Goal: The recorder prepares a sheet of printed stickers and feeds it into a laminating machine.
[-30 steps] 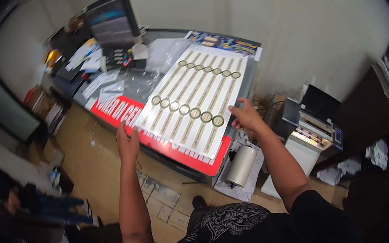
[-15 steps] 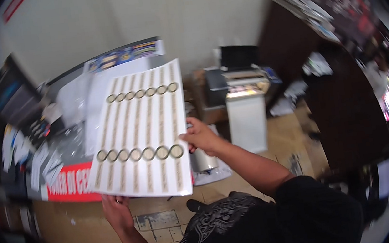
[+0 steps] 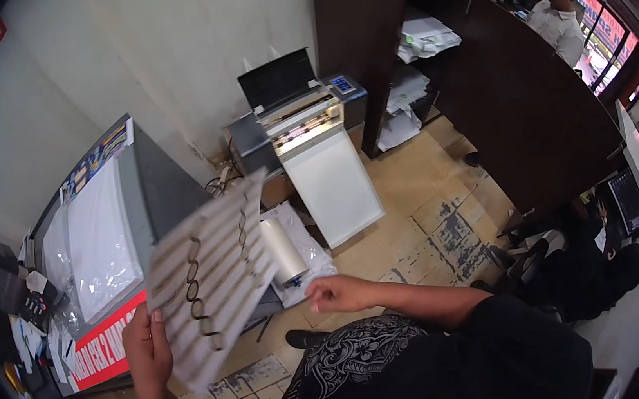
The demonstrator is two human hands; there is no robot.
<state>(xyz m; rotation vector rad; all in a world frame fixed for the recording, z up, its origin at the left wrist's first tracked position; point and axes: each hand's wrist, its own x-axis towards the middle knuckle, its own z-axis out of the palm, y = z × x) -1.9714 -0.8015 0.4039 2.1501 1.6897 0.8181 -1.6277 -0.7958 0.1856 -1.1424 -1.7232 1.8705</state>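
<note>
My left hand grips the left edge of a large white printed sheet, thumb on top. The sheet is tilted and a little blurred; rows of dark rings and pale brown strips run across it. To its right, my right hand is apart from the sheet, with its fingers curled in and nothing visible in them. Just beyond that hand lies a roll of pale film, partly covered by the sheet's right edge.
A lit cutting machine with a raised black lid and a white sloping tray stands ahead. At left is a grey table with wrapped white sheets. A dark wooden cabinet fills the right. A person is behind it.
My right hand has let go of the sheet. The sheet has swung down and turned in my left hand. The view has turned right, bringing the machine and cabinet nearer the middle.
</note>
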